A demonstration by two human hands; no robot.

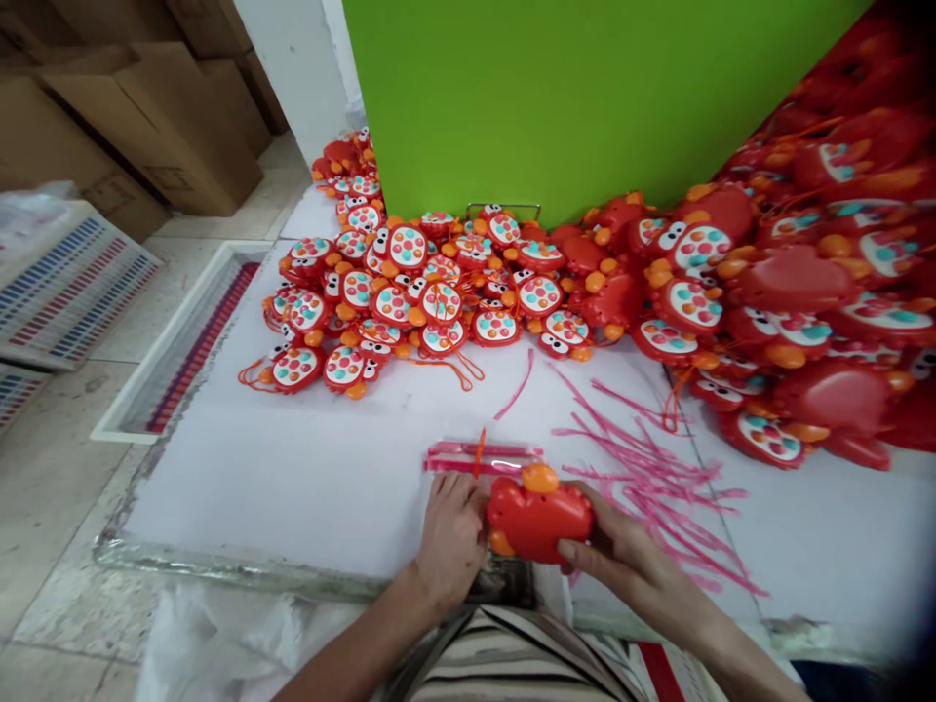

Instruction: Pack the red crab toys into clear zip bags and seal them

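A red crab-like toy [539, 519] with orange claws is turned with its plain back up, near the table's front edge. My right hand [621, 546] grips its right end between thumb and fingers. My left hand [453, 531] is at the toy's left end, fingers closed together; an orange cord [480, 453] stands up beside its fingertips. Whatever the left fingers pinch is hidden. Just beyond both hands lies a strip with pink bands [487, 456]. Loose pink strips [647, 468] are scattered on the white table [307, 487] to the right.
Many red toys with dotted white faces [441, 303] lie heaped across the back, piling higher at the right [797, 283]. A green panel [556, 107] stands behind them. On the floor at left are cardboard boxes [153, 127], white baskets [73, 273] and a white-framed tray [212, 263].
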